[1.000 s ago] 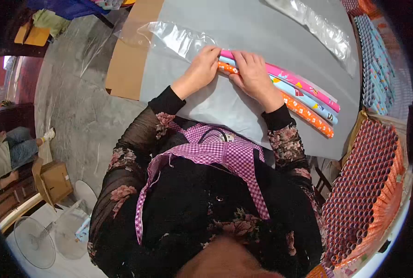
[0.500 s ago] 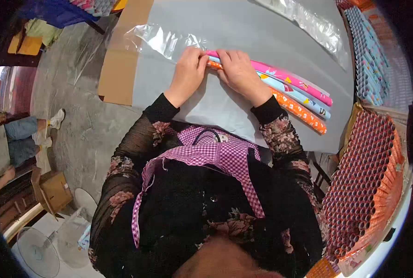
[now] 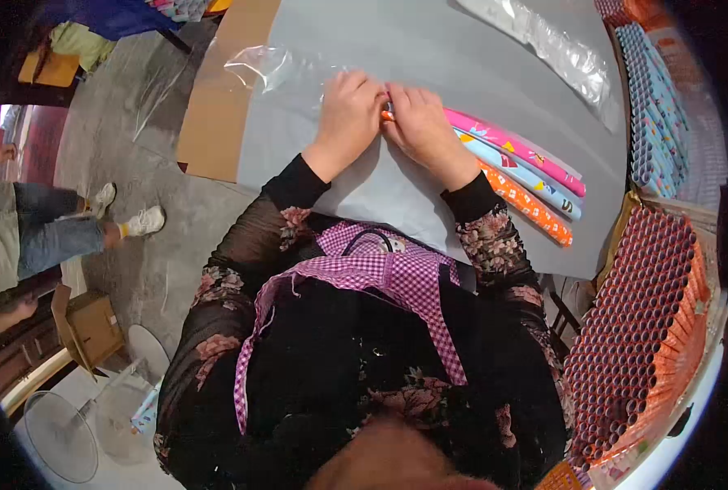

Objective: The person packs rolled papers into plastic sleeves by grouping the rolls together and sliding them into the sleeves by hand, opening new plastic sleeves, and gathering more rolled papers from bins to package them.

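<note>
Three slim patterned paper rolls, pink [image 3: 560, 171], light blue [image 3: 558, 198] and orange [image 3: 546, 222], fan out to the right over the grey tabletop. My right hand [image 3: 421, 126] is wrapped over their gathered left ends. Close beside it, my left hand [image 3: 352, 114] is closed at the tips of the rolls, by the mouth of a clear plastic sleeve [image 3: 286, 72]. The sleeve lies flat to the left, partly under the left hand. My fingers hide most of the roll ends, so how far they sit in the sleeve cannot be seen.
More clear sleeves [image 3: 548, 45] lie at the table's far right. Cardboard [image 3: 217, 106] lines the left edge. Stacks of red-orange rolls [image 3: 625, 327] and blue rolls [image 3: 658, 106] stand on the right. At left are another person's legs [image 3: 62, 224] and a cardboard box [image 3: 91, 327].
My left hand has shifted right, up against my right hand, covering more of the roll ends. The other person at left has stepped further into view.
</note>
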`<state>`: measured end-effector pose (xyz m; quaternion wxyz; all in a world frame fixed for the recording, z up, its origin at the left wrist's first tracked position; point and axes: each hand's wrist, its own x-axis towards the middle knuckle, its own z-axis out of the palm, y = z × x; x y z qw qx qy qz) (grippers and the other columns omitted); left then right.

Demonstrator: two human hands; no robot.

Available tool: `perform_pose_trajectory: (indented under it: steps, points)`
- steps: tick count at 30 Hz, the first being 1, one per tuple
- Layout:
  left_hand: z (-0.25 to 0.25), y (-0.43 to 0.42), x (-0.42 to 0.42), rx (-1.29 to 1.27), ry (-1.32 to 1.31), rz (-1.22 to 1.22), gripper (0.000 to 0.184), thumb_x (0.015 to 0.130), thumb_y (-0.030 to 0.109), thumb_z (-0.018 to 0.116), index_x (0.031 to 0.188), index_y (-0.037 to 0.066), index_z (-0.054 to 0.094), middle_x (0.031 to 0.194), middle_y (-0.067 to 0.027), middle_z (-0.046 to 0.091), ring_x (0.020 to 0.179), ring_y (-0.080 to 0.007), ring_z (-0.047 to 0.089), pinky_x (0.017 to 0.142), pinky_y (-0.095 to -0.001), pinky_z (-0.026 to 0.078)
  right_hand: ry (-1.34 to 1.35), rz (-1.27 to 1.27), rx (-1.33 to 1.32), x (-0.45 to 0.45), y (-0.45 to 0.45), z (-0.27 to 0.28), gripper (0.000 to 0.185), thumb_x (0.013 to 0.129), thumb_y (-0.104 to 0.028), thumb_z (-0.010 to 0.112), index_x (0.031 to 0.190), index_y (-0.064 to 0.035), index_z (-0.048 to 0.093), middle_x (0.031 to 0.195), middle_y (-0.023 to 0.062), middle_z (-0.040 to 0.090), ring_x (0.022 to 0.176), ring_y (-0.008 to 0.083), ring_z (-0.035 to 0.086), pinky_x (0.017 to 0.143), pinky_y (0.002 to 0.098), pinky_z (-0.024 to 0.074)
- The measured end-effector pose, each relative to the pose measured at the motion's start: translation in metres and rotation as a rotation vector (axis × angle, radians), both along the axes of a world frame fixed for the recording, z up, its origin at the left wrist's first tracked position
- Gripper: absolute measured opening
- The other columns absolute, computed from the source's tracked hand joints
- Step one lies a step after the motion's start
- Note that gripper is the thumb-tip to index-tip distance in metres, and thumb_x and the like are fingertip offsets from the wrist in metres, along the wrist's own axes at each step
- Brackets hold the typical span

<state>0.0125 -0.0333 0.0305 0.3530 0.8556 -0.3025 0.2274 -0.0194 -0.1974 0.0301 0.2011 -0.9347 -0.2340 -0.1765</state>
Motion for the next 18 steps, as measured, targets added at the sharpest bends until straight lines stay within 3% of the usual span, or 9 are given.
perform_pose_trajectory:
  steps: [5, 9, 10, 14, 18]
  points:
    - [-0.014, -0.01, -0.004, -0.094, -0.032, 0.035, 0.008, 0.082, 0.007, 0.068, 0.089, 0.006, 0.065, 0.108, -0.0068, 0.064, 0.098, -0.0307, 0.054, 0.085, -0.0418, 0.042, 0.026, -0.005, 0.02, 0.004, -0.002, -0.005, 0.051, 0.084, -0.014, 0.064, 0.13, 0.0013, 0.046, 0.104, 0.0205, 0.061, 0.097, 0.0386, 0.057, 0.087, 0.046, 0.0454]
    - [-0.022, 0.002, -0.019, -0.093, 0.028, -0.036, 0.02, 0.083, 0.005, 0.067, 0.102, 0.004, 0.064, 0.124, -0.0108, 0.06, 0.106, -0.0333, 0.053, 0.092, -0.0438, 0.042, 0.01, -0.005, 0.028, 0.003, -0.005, -0.006, 0.053, 0.084, -0.014, 0.066, 0.131, 0.0011, 0.046, 0.105, 0.0209, 0.062, 0.097, 0.0395, 0.058, 0.087, 0.0461, 0.0454]
    - [-0.02, 0.007, -0.026, -0.069, 0.03, -0.058, 0.031, 0.083, 0.003, 0.067, 0.113, 0.003, 0.062, 0.131, -0.015, 0.055, 0.107, -0.0347, 0.055, 0.095, -0.0433, 0.045, -0.011, 0.007, 0.047, 0.003, -0.005, -0.006, 0.054, 0.084, -0.014, 0.067, 0.132, 0.0011, 0.045, 0.106, 0.0211, 0.062, 0.098, 0.0397, 0.058, 0.088, 0.046, 0.0454]
    - [-0.018, 0.028, -0.034, -0.169, 0.262, -0.147, 0.046, 0.083, -0.001, 0.067, 0.127, 0.0, 0.056, 0.13, -0.0207, 0.053, 0.109, -0.0369, 0.059, 0.093, -0.0411, 0.05, 0.071, -0.007, 0.006, 0.002, -0.004, 0.0, 0.056, 0.085, -0.017, 0.068, 0.133, 0.0011, 0.045, 0.11, 0.0209, 0.061, 0.1, 0.039, 0.057, 0.089, 0.0454, 0.0455]
    - [-0.018, 0.035, -0.033, -0.197, 0.347, -0.128, 0.045, 0.084, 0.0, 0.067, 0.128, 0.002, 0.056, 0.13, -0.0208, 0.053, 0.112, -0.0358, 0.059, 0.093, -0.0401, 0.05, -0.003, 0.008, -0.002, 0.0, -0.003, -0.001, 0.057, 0.085, -0.02, 0.069, 0.133, 0.0014, 0.045, 0.109, 0.02, 0.061, 0.1, 0.0378, 0.057, 0.089, 0.0452, 0.0452]
